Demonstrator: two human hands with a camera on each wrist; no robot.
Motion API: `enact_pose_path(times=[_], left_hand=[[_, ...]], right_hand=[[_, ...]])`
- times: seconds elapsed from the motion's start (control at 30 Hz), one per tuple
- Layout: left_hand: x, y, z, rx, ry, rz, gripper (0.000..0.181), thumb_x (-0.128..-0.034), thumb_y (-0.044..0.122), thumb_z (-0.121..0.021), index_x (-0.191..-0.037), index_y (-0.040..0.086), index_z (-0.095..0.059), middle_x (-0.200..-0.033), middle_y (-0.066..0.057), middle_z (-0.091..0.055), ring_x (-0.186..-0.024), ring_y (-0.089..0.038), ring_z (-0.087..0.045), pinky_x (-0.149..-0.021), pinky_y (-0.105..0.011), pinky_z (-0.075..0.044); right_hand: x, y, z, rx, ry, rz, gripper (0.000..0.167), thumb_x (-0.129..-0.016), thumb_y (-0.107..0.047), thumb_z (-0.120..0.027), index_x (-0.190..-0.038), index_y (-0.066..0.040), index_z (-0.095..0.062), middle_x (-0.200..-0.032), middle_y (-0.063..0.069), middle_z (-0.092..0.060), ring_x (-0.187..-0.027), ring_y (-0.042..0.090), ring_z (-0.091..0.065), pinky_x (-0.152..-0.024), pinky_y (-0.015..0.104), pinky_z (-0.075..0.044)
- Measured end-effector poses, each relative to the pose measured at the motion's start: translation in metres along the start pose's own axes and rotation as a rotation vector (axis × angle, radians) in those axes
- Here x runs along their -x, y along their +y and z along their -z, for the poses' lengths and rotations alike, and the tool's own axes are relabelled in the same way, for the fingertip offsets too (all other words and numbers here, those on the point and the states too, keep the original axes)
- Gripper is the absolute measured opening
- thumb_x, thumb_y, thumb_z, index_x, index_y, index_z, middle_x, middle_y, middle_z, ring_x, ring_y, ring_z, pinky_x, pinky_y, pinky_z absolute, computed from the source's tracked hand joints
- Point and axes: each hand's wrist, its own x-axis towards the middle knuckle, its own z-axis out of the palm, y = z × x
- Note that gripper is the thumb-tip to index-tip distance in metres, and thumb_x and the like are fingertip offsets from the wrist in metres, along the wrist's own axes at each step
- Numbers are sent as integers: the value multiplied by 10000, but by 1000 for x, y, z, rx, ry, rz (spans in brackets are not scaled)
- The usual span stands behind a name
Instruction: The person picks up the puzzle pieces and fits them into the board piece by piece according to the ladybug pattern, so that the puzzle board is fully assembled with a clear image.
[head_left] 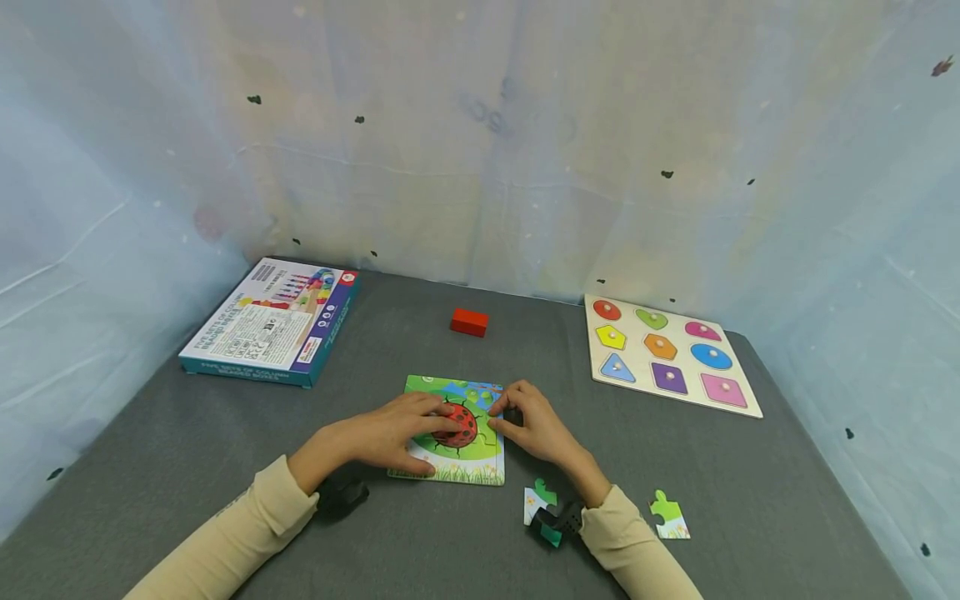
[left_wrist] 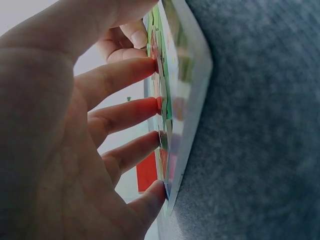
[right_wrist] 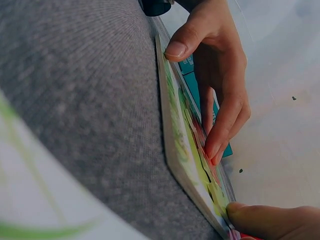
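Observation:
A ladybug puzzle (head_left: 465,475) lies on the grey table in the head view. Spread fingers of my left hand (head_left: 393,433) rest on its red ladybug and left part, the thumb near the lower edge; the left wrist view shows the fingertips (left_wrist: 152,105) touching the picture. At the puzzle's right side, the bent thumb and index finger of my right hand (head_left: 536,425) touch the surface, slightly apart, with no lifted piece visible between them. The right wrist view shows a digit of the right hand (right_wrist: 272,220) against the board edge (right_wrist: 172,162).
Loose puzzle pieces lie by my right wrist (head_left: 533,504) and farther right (head_left: 672,527). A red block (head_left: 469,322) sits behind the puzzle. At the back left lies a boxed set (head_left: 255,325); a shape board (head_left: 637,342) lies at the back right.

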Motion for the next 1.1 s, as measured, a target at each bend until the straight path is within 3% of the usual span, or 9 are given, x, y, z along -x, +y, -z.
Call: enact_pose_path(times=[0.37,0.83,1.1], left_hand=[[1,2,1,5,12,-2,592,-829,409,-677,-1353,205,-494,-1312,-34,-457,-1250,-231,-369,-1025,-478,-301],[1,1,0,0,9,-2,593,-834,413,-671,-1357,201,-490,-1311,-34,-457,-1242,-229,-373,-1020,-478,-304],[1,2,1,18,10,-1,591,-834,399,-675,-1357,196,-490,-1337,-64,-447,-1273,-261,-348,-1029,-502,-290]], right_hand=[[-1,1,-2,9,16,-4,113,-824,-123,-710,-809,-130,-598,-928,30,-528,-819,180,-478,-701,315,-409],[-2,-3,-4,93,43,36,138,-826,-122,-708,-768,-137,-583,-907,25,-509,-789,177,-461,-695,311,-370],[-2,-2,-4,157,39,101,119,-834,-128,-699,-782,-141,-593,-897,42,-488,-766,160,-422,-691,312,-350]])
